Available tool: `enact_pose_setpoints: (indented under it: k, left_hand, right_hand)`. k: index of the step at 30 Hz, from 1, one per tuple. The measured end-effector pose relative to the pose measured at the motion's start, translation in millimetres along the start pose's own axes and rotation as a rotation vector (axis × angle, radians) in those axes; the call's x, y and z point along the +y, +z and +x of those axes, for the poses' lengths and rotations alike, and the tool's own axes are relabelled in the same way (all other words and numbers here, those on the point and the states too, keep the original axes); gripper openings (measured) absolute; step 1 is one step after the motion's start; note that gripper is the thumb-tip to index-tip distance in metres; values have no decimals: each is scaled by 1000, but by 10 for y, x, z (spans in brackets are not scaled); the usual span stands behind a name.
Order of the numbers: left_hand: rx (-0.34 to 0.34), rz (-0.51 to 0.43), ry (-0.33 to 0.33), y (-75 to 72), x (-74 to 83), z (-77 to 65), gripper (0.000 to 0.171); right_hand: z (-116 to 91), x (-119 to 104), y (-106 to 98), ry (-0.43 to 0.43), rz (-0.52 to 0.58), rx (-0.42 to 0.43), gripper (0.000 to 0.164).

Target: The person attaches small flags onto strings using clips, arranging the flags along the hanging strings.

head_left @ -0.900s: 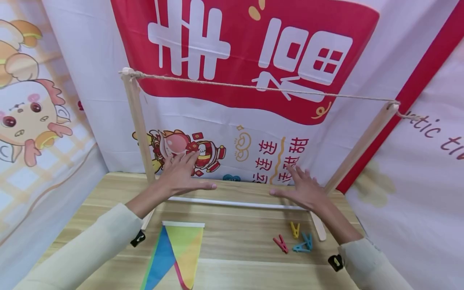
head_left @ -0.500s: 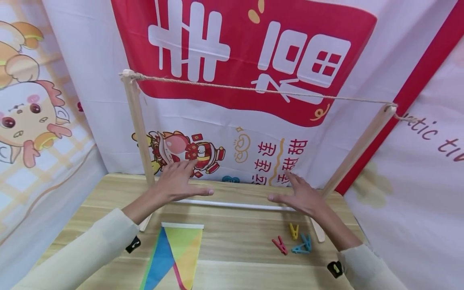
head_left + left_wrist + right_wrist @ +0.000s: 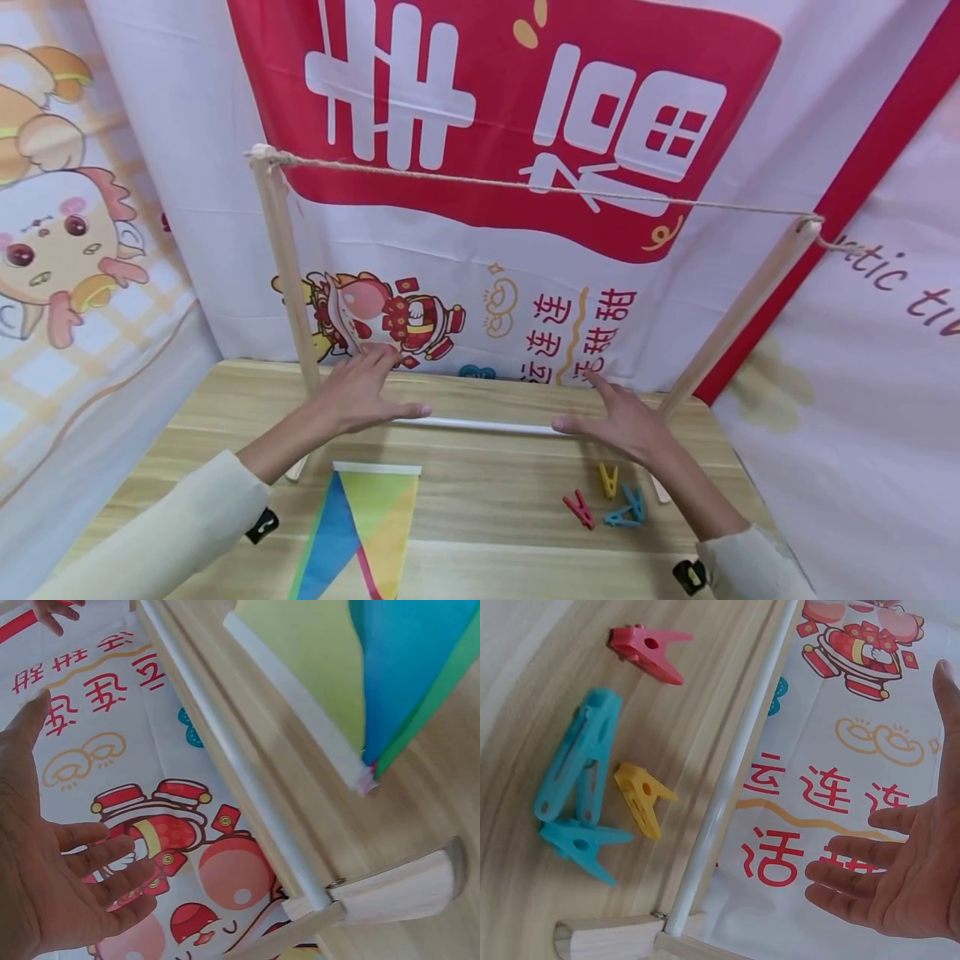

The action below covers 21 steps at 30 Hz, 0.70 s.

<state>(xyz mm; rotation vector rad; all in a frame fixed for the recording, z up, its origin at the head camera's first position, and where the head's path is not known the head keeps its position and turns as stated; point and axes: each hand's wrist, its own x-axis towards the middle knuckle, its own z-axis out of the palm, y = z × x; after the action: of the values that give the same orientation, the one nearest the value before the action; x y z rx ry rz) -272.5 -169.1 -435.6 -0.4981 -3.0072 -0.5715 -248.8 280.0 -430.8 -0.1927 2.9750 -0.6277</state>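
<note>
My left hand (image 3: 358, 396) is held in the air with fingers spread and nothing in it, near the left post of a wooden stand (image 3: 288, 267). Across from it my right hand (image 3: 626, 425), also empty with its fingers extended, hovers by the right post. A white rod (image 3: 487, 426) joins the posts low down, and a twine (image 3: 480, 180) is tied between their tops. Colourful triangular pennants (image 3: 378, 508) with a white top strip lie on the table at front left. Below the right hand are a red clothespin (image 3: 651, 652), a yellow clothespin (image 3: 645, 799) and blue clothespins (image 3: 581, 754).
The stand's left foot (image 3: 405, 889) and right foot (image 3: 607, 939) rest on the wooden table (image 3: 487, 517). Behind it hangs a white and red printed cloth (image 3: 480, 242). Another printed cloth (image 3: 52, 250) covers the left side, and a pink one (image 3: 885, 375) the right.
Both hands have sunk somewhat toward the table and nearer to me, staying spread and empty. The stand, pennants and clothespins lie as before; the head view has shifted slightly.
</note>
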Motion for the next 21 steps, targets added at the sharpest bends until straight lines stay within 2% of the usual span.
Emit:
enact_pose_setpoints:
  k: [4, 12, 21]
  left_hand:
    - [-14, -26, -7, 77, -62, -65, 118]
    - [-22, -16, -11, 193, -158, -179, 104]
    - [-63, -27, 19, 263, -192, -352, 83]
  right_hand:
    - [-47, 4, 61, -12, -19, 3, 121]
    - [-156, 27, 163, 28, 2, -34, 128]
    - [-292, 60, 295, 31, 19, -36, 110]
